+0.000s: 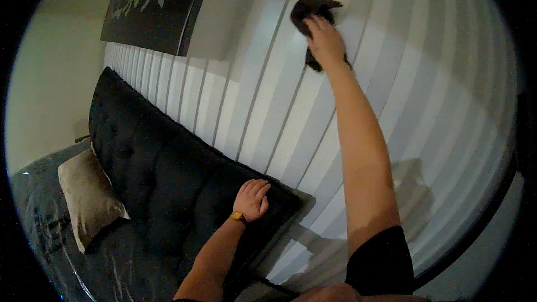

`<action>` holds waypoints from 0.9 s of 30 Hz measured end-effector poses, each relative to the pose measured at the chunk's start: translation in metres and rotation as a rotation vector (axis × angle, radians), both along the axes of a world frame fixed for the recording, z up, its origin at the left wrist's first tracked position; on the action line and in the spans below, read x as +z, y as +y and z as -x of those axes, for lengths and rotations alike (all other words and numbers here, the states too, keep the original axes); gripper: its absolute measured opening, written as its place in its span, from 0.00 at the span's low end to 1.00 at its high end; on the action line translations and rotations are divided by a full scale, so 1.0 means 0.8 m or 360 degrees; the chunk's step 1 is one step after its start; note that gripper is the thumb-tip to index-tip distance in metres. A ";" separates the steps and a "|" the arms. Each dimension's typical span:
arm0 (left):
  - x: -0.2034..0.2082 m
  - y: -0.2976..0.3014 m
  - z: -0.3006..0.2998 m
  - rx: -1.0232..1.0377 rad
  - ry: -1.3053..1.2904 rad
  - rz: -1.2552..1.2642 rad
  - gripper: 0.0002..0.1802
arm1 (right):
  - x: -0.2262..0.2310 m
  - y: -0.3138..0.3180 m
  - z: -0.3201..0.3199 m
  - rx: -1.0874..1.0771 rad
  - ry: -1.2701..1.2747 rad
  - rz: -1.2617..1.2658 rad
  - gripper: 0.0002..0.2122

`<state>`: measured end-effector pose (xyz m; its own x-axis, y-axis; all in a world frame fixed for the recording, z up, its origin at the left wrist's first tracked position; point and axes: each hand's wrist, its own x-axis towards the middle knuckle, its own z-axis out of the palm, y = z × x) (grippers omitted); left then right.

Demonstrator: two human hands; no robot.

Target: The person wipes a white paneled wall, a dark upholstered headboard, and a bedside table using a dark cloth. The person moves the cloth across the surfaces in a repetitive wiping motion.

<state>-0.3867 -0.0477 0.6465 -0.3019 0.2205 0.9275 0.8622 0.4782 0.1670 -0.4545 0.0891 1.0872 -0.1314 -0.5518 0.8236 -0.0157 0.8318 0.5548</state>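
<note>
My right hand (326, 42) is raised high against the striped white and grey wall (268, 84). Under its fingers and palm is a dark brown cloth (306, 11), pressed to the wall, with its ends sticking out above and below the hand. Lower down, my left hand (253, 198) rests on the top edge of the black tufted headboard (168, 162), near its right end. Its fingers lie flat and it holds nothing. A watch with a gold face (237, 216) is on the left wrist.
A dark picture (151, 11) with a pale leaf design hangs at the upper left. A beige pillow (92, 196) leans by the headboard on a bed with a dark, shiny cover (42, 212). A dark curved edge (475, 235) runs along the lower right.
</note>
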 end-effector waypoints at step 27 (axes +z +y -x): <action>-0.007 0.009 -0.002 -0.0130 0.0027 -0.0058 0.21 | -0.017 -0.095 0.105 -0.0035 0.0157 0.0049 0.22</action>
